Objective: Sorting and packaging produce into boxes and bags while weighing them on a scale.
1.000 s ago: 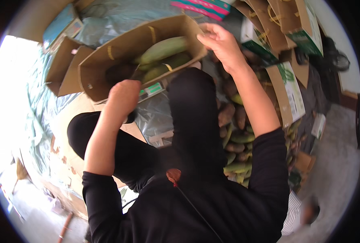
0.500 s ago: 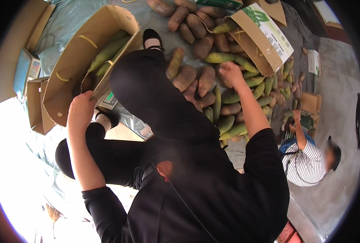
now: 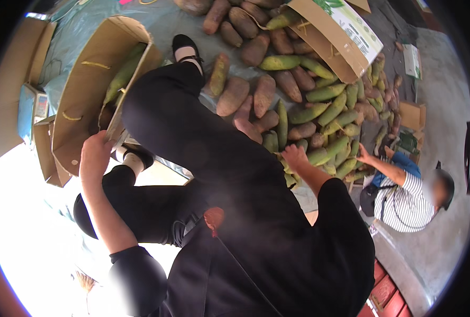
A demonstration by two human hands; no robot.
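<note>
My left hand grips the near edge of a tall cardboard box, which lies open with long green radishes inside. My right hand has reached into the near part of a large pile, its fingers curled down among green radishes. Whatever those fingers hold, if anything, is hidden beneath them. A green radish lies right beside that hand. Stout reddish-brown root vegetables are mixed through the pile, in front of my bent leg.
A second carton, white and brown, lies tipped over the pile's far side. To the right, a person in a striped shirt reaches one hand to the pile's edge. A blue scale-like box stands at far left. Plastic sheeting covers the floor.
My right hand has moved down and nearer to me into the pile. The left hand still holds the box edge. The person at right has stretched an arm toward the pile.
</note>
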